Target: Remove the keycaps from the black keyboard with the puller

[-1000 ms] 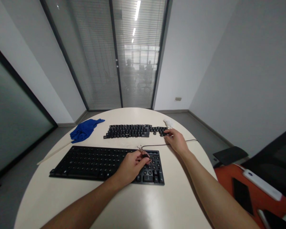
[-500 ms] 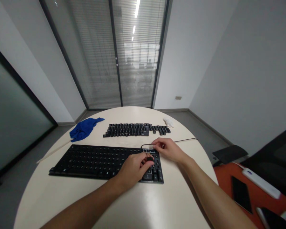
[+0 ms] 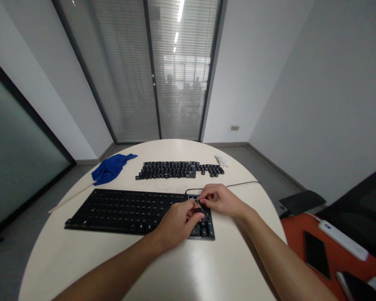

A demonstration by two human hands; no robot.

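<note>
A black keyboard (image 3: 125, 209) with most keycaps off lies across the round white table (image 3: 191, 267). Over its right end, my left hand (image 3: 177, 223) is closed on a small wire keycap puller. My right hand (image 3: 221, 200) meets it there, fingers pinched at a black keycap (image 3: 199, 209) held in the puller. Rows of loose black keycaps (image 3: 178, 170) lie on the table beyond the keyboard. The keyboard's black cable (image 3: 235, 184) runs off to the right.
A blue cloth (image 3: 111, 167) sits at the table's far left, with a thin pale stick (image 3: 70, 200) below it. A small white crumpled wipe (image 3: 221, 160) lies by the keycaps. An orange surface (image 3: 335, 255) at right carries a phone and a white device.
My right hand came back from the loose keycaps to the keyboard's right end and joined my left hand. My left hand shifted slightly toward me with the puller.
</note>
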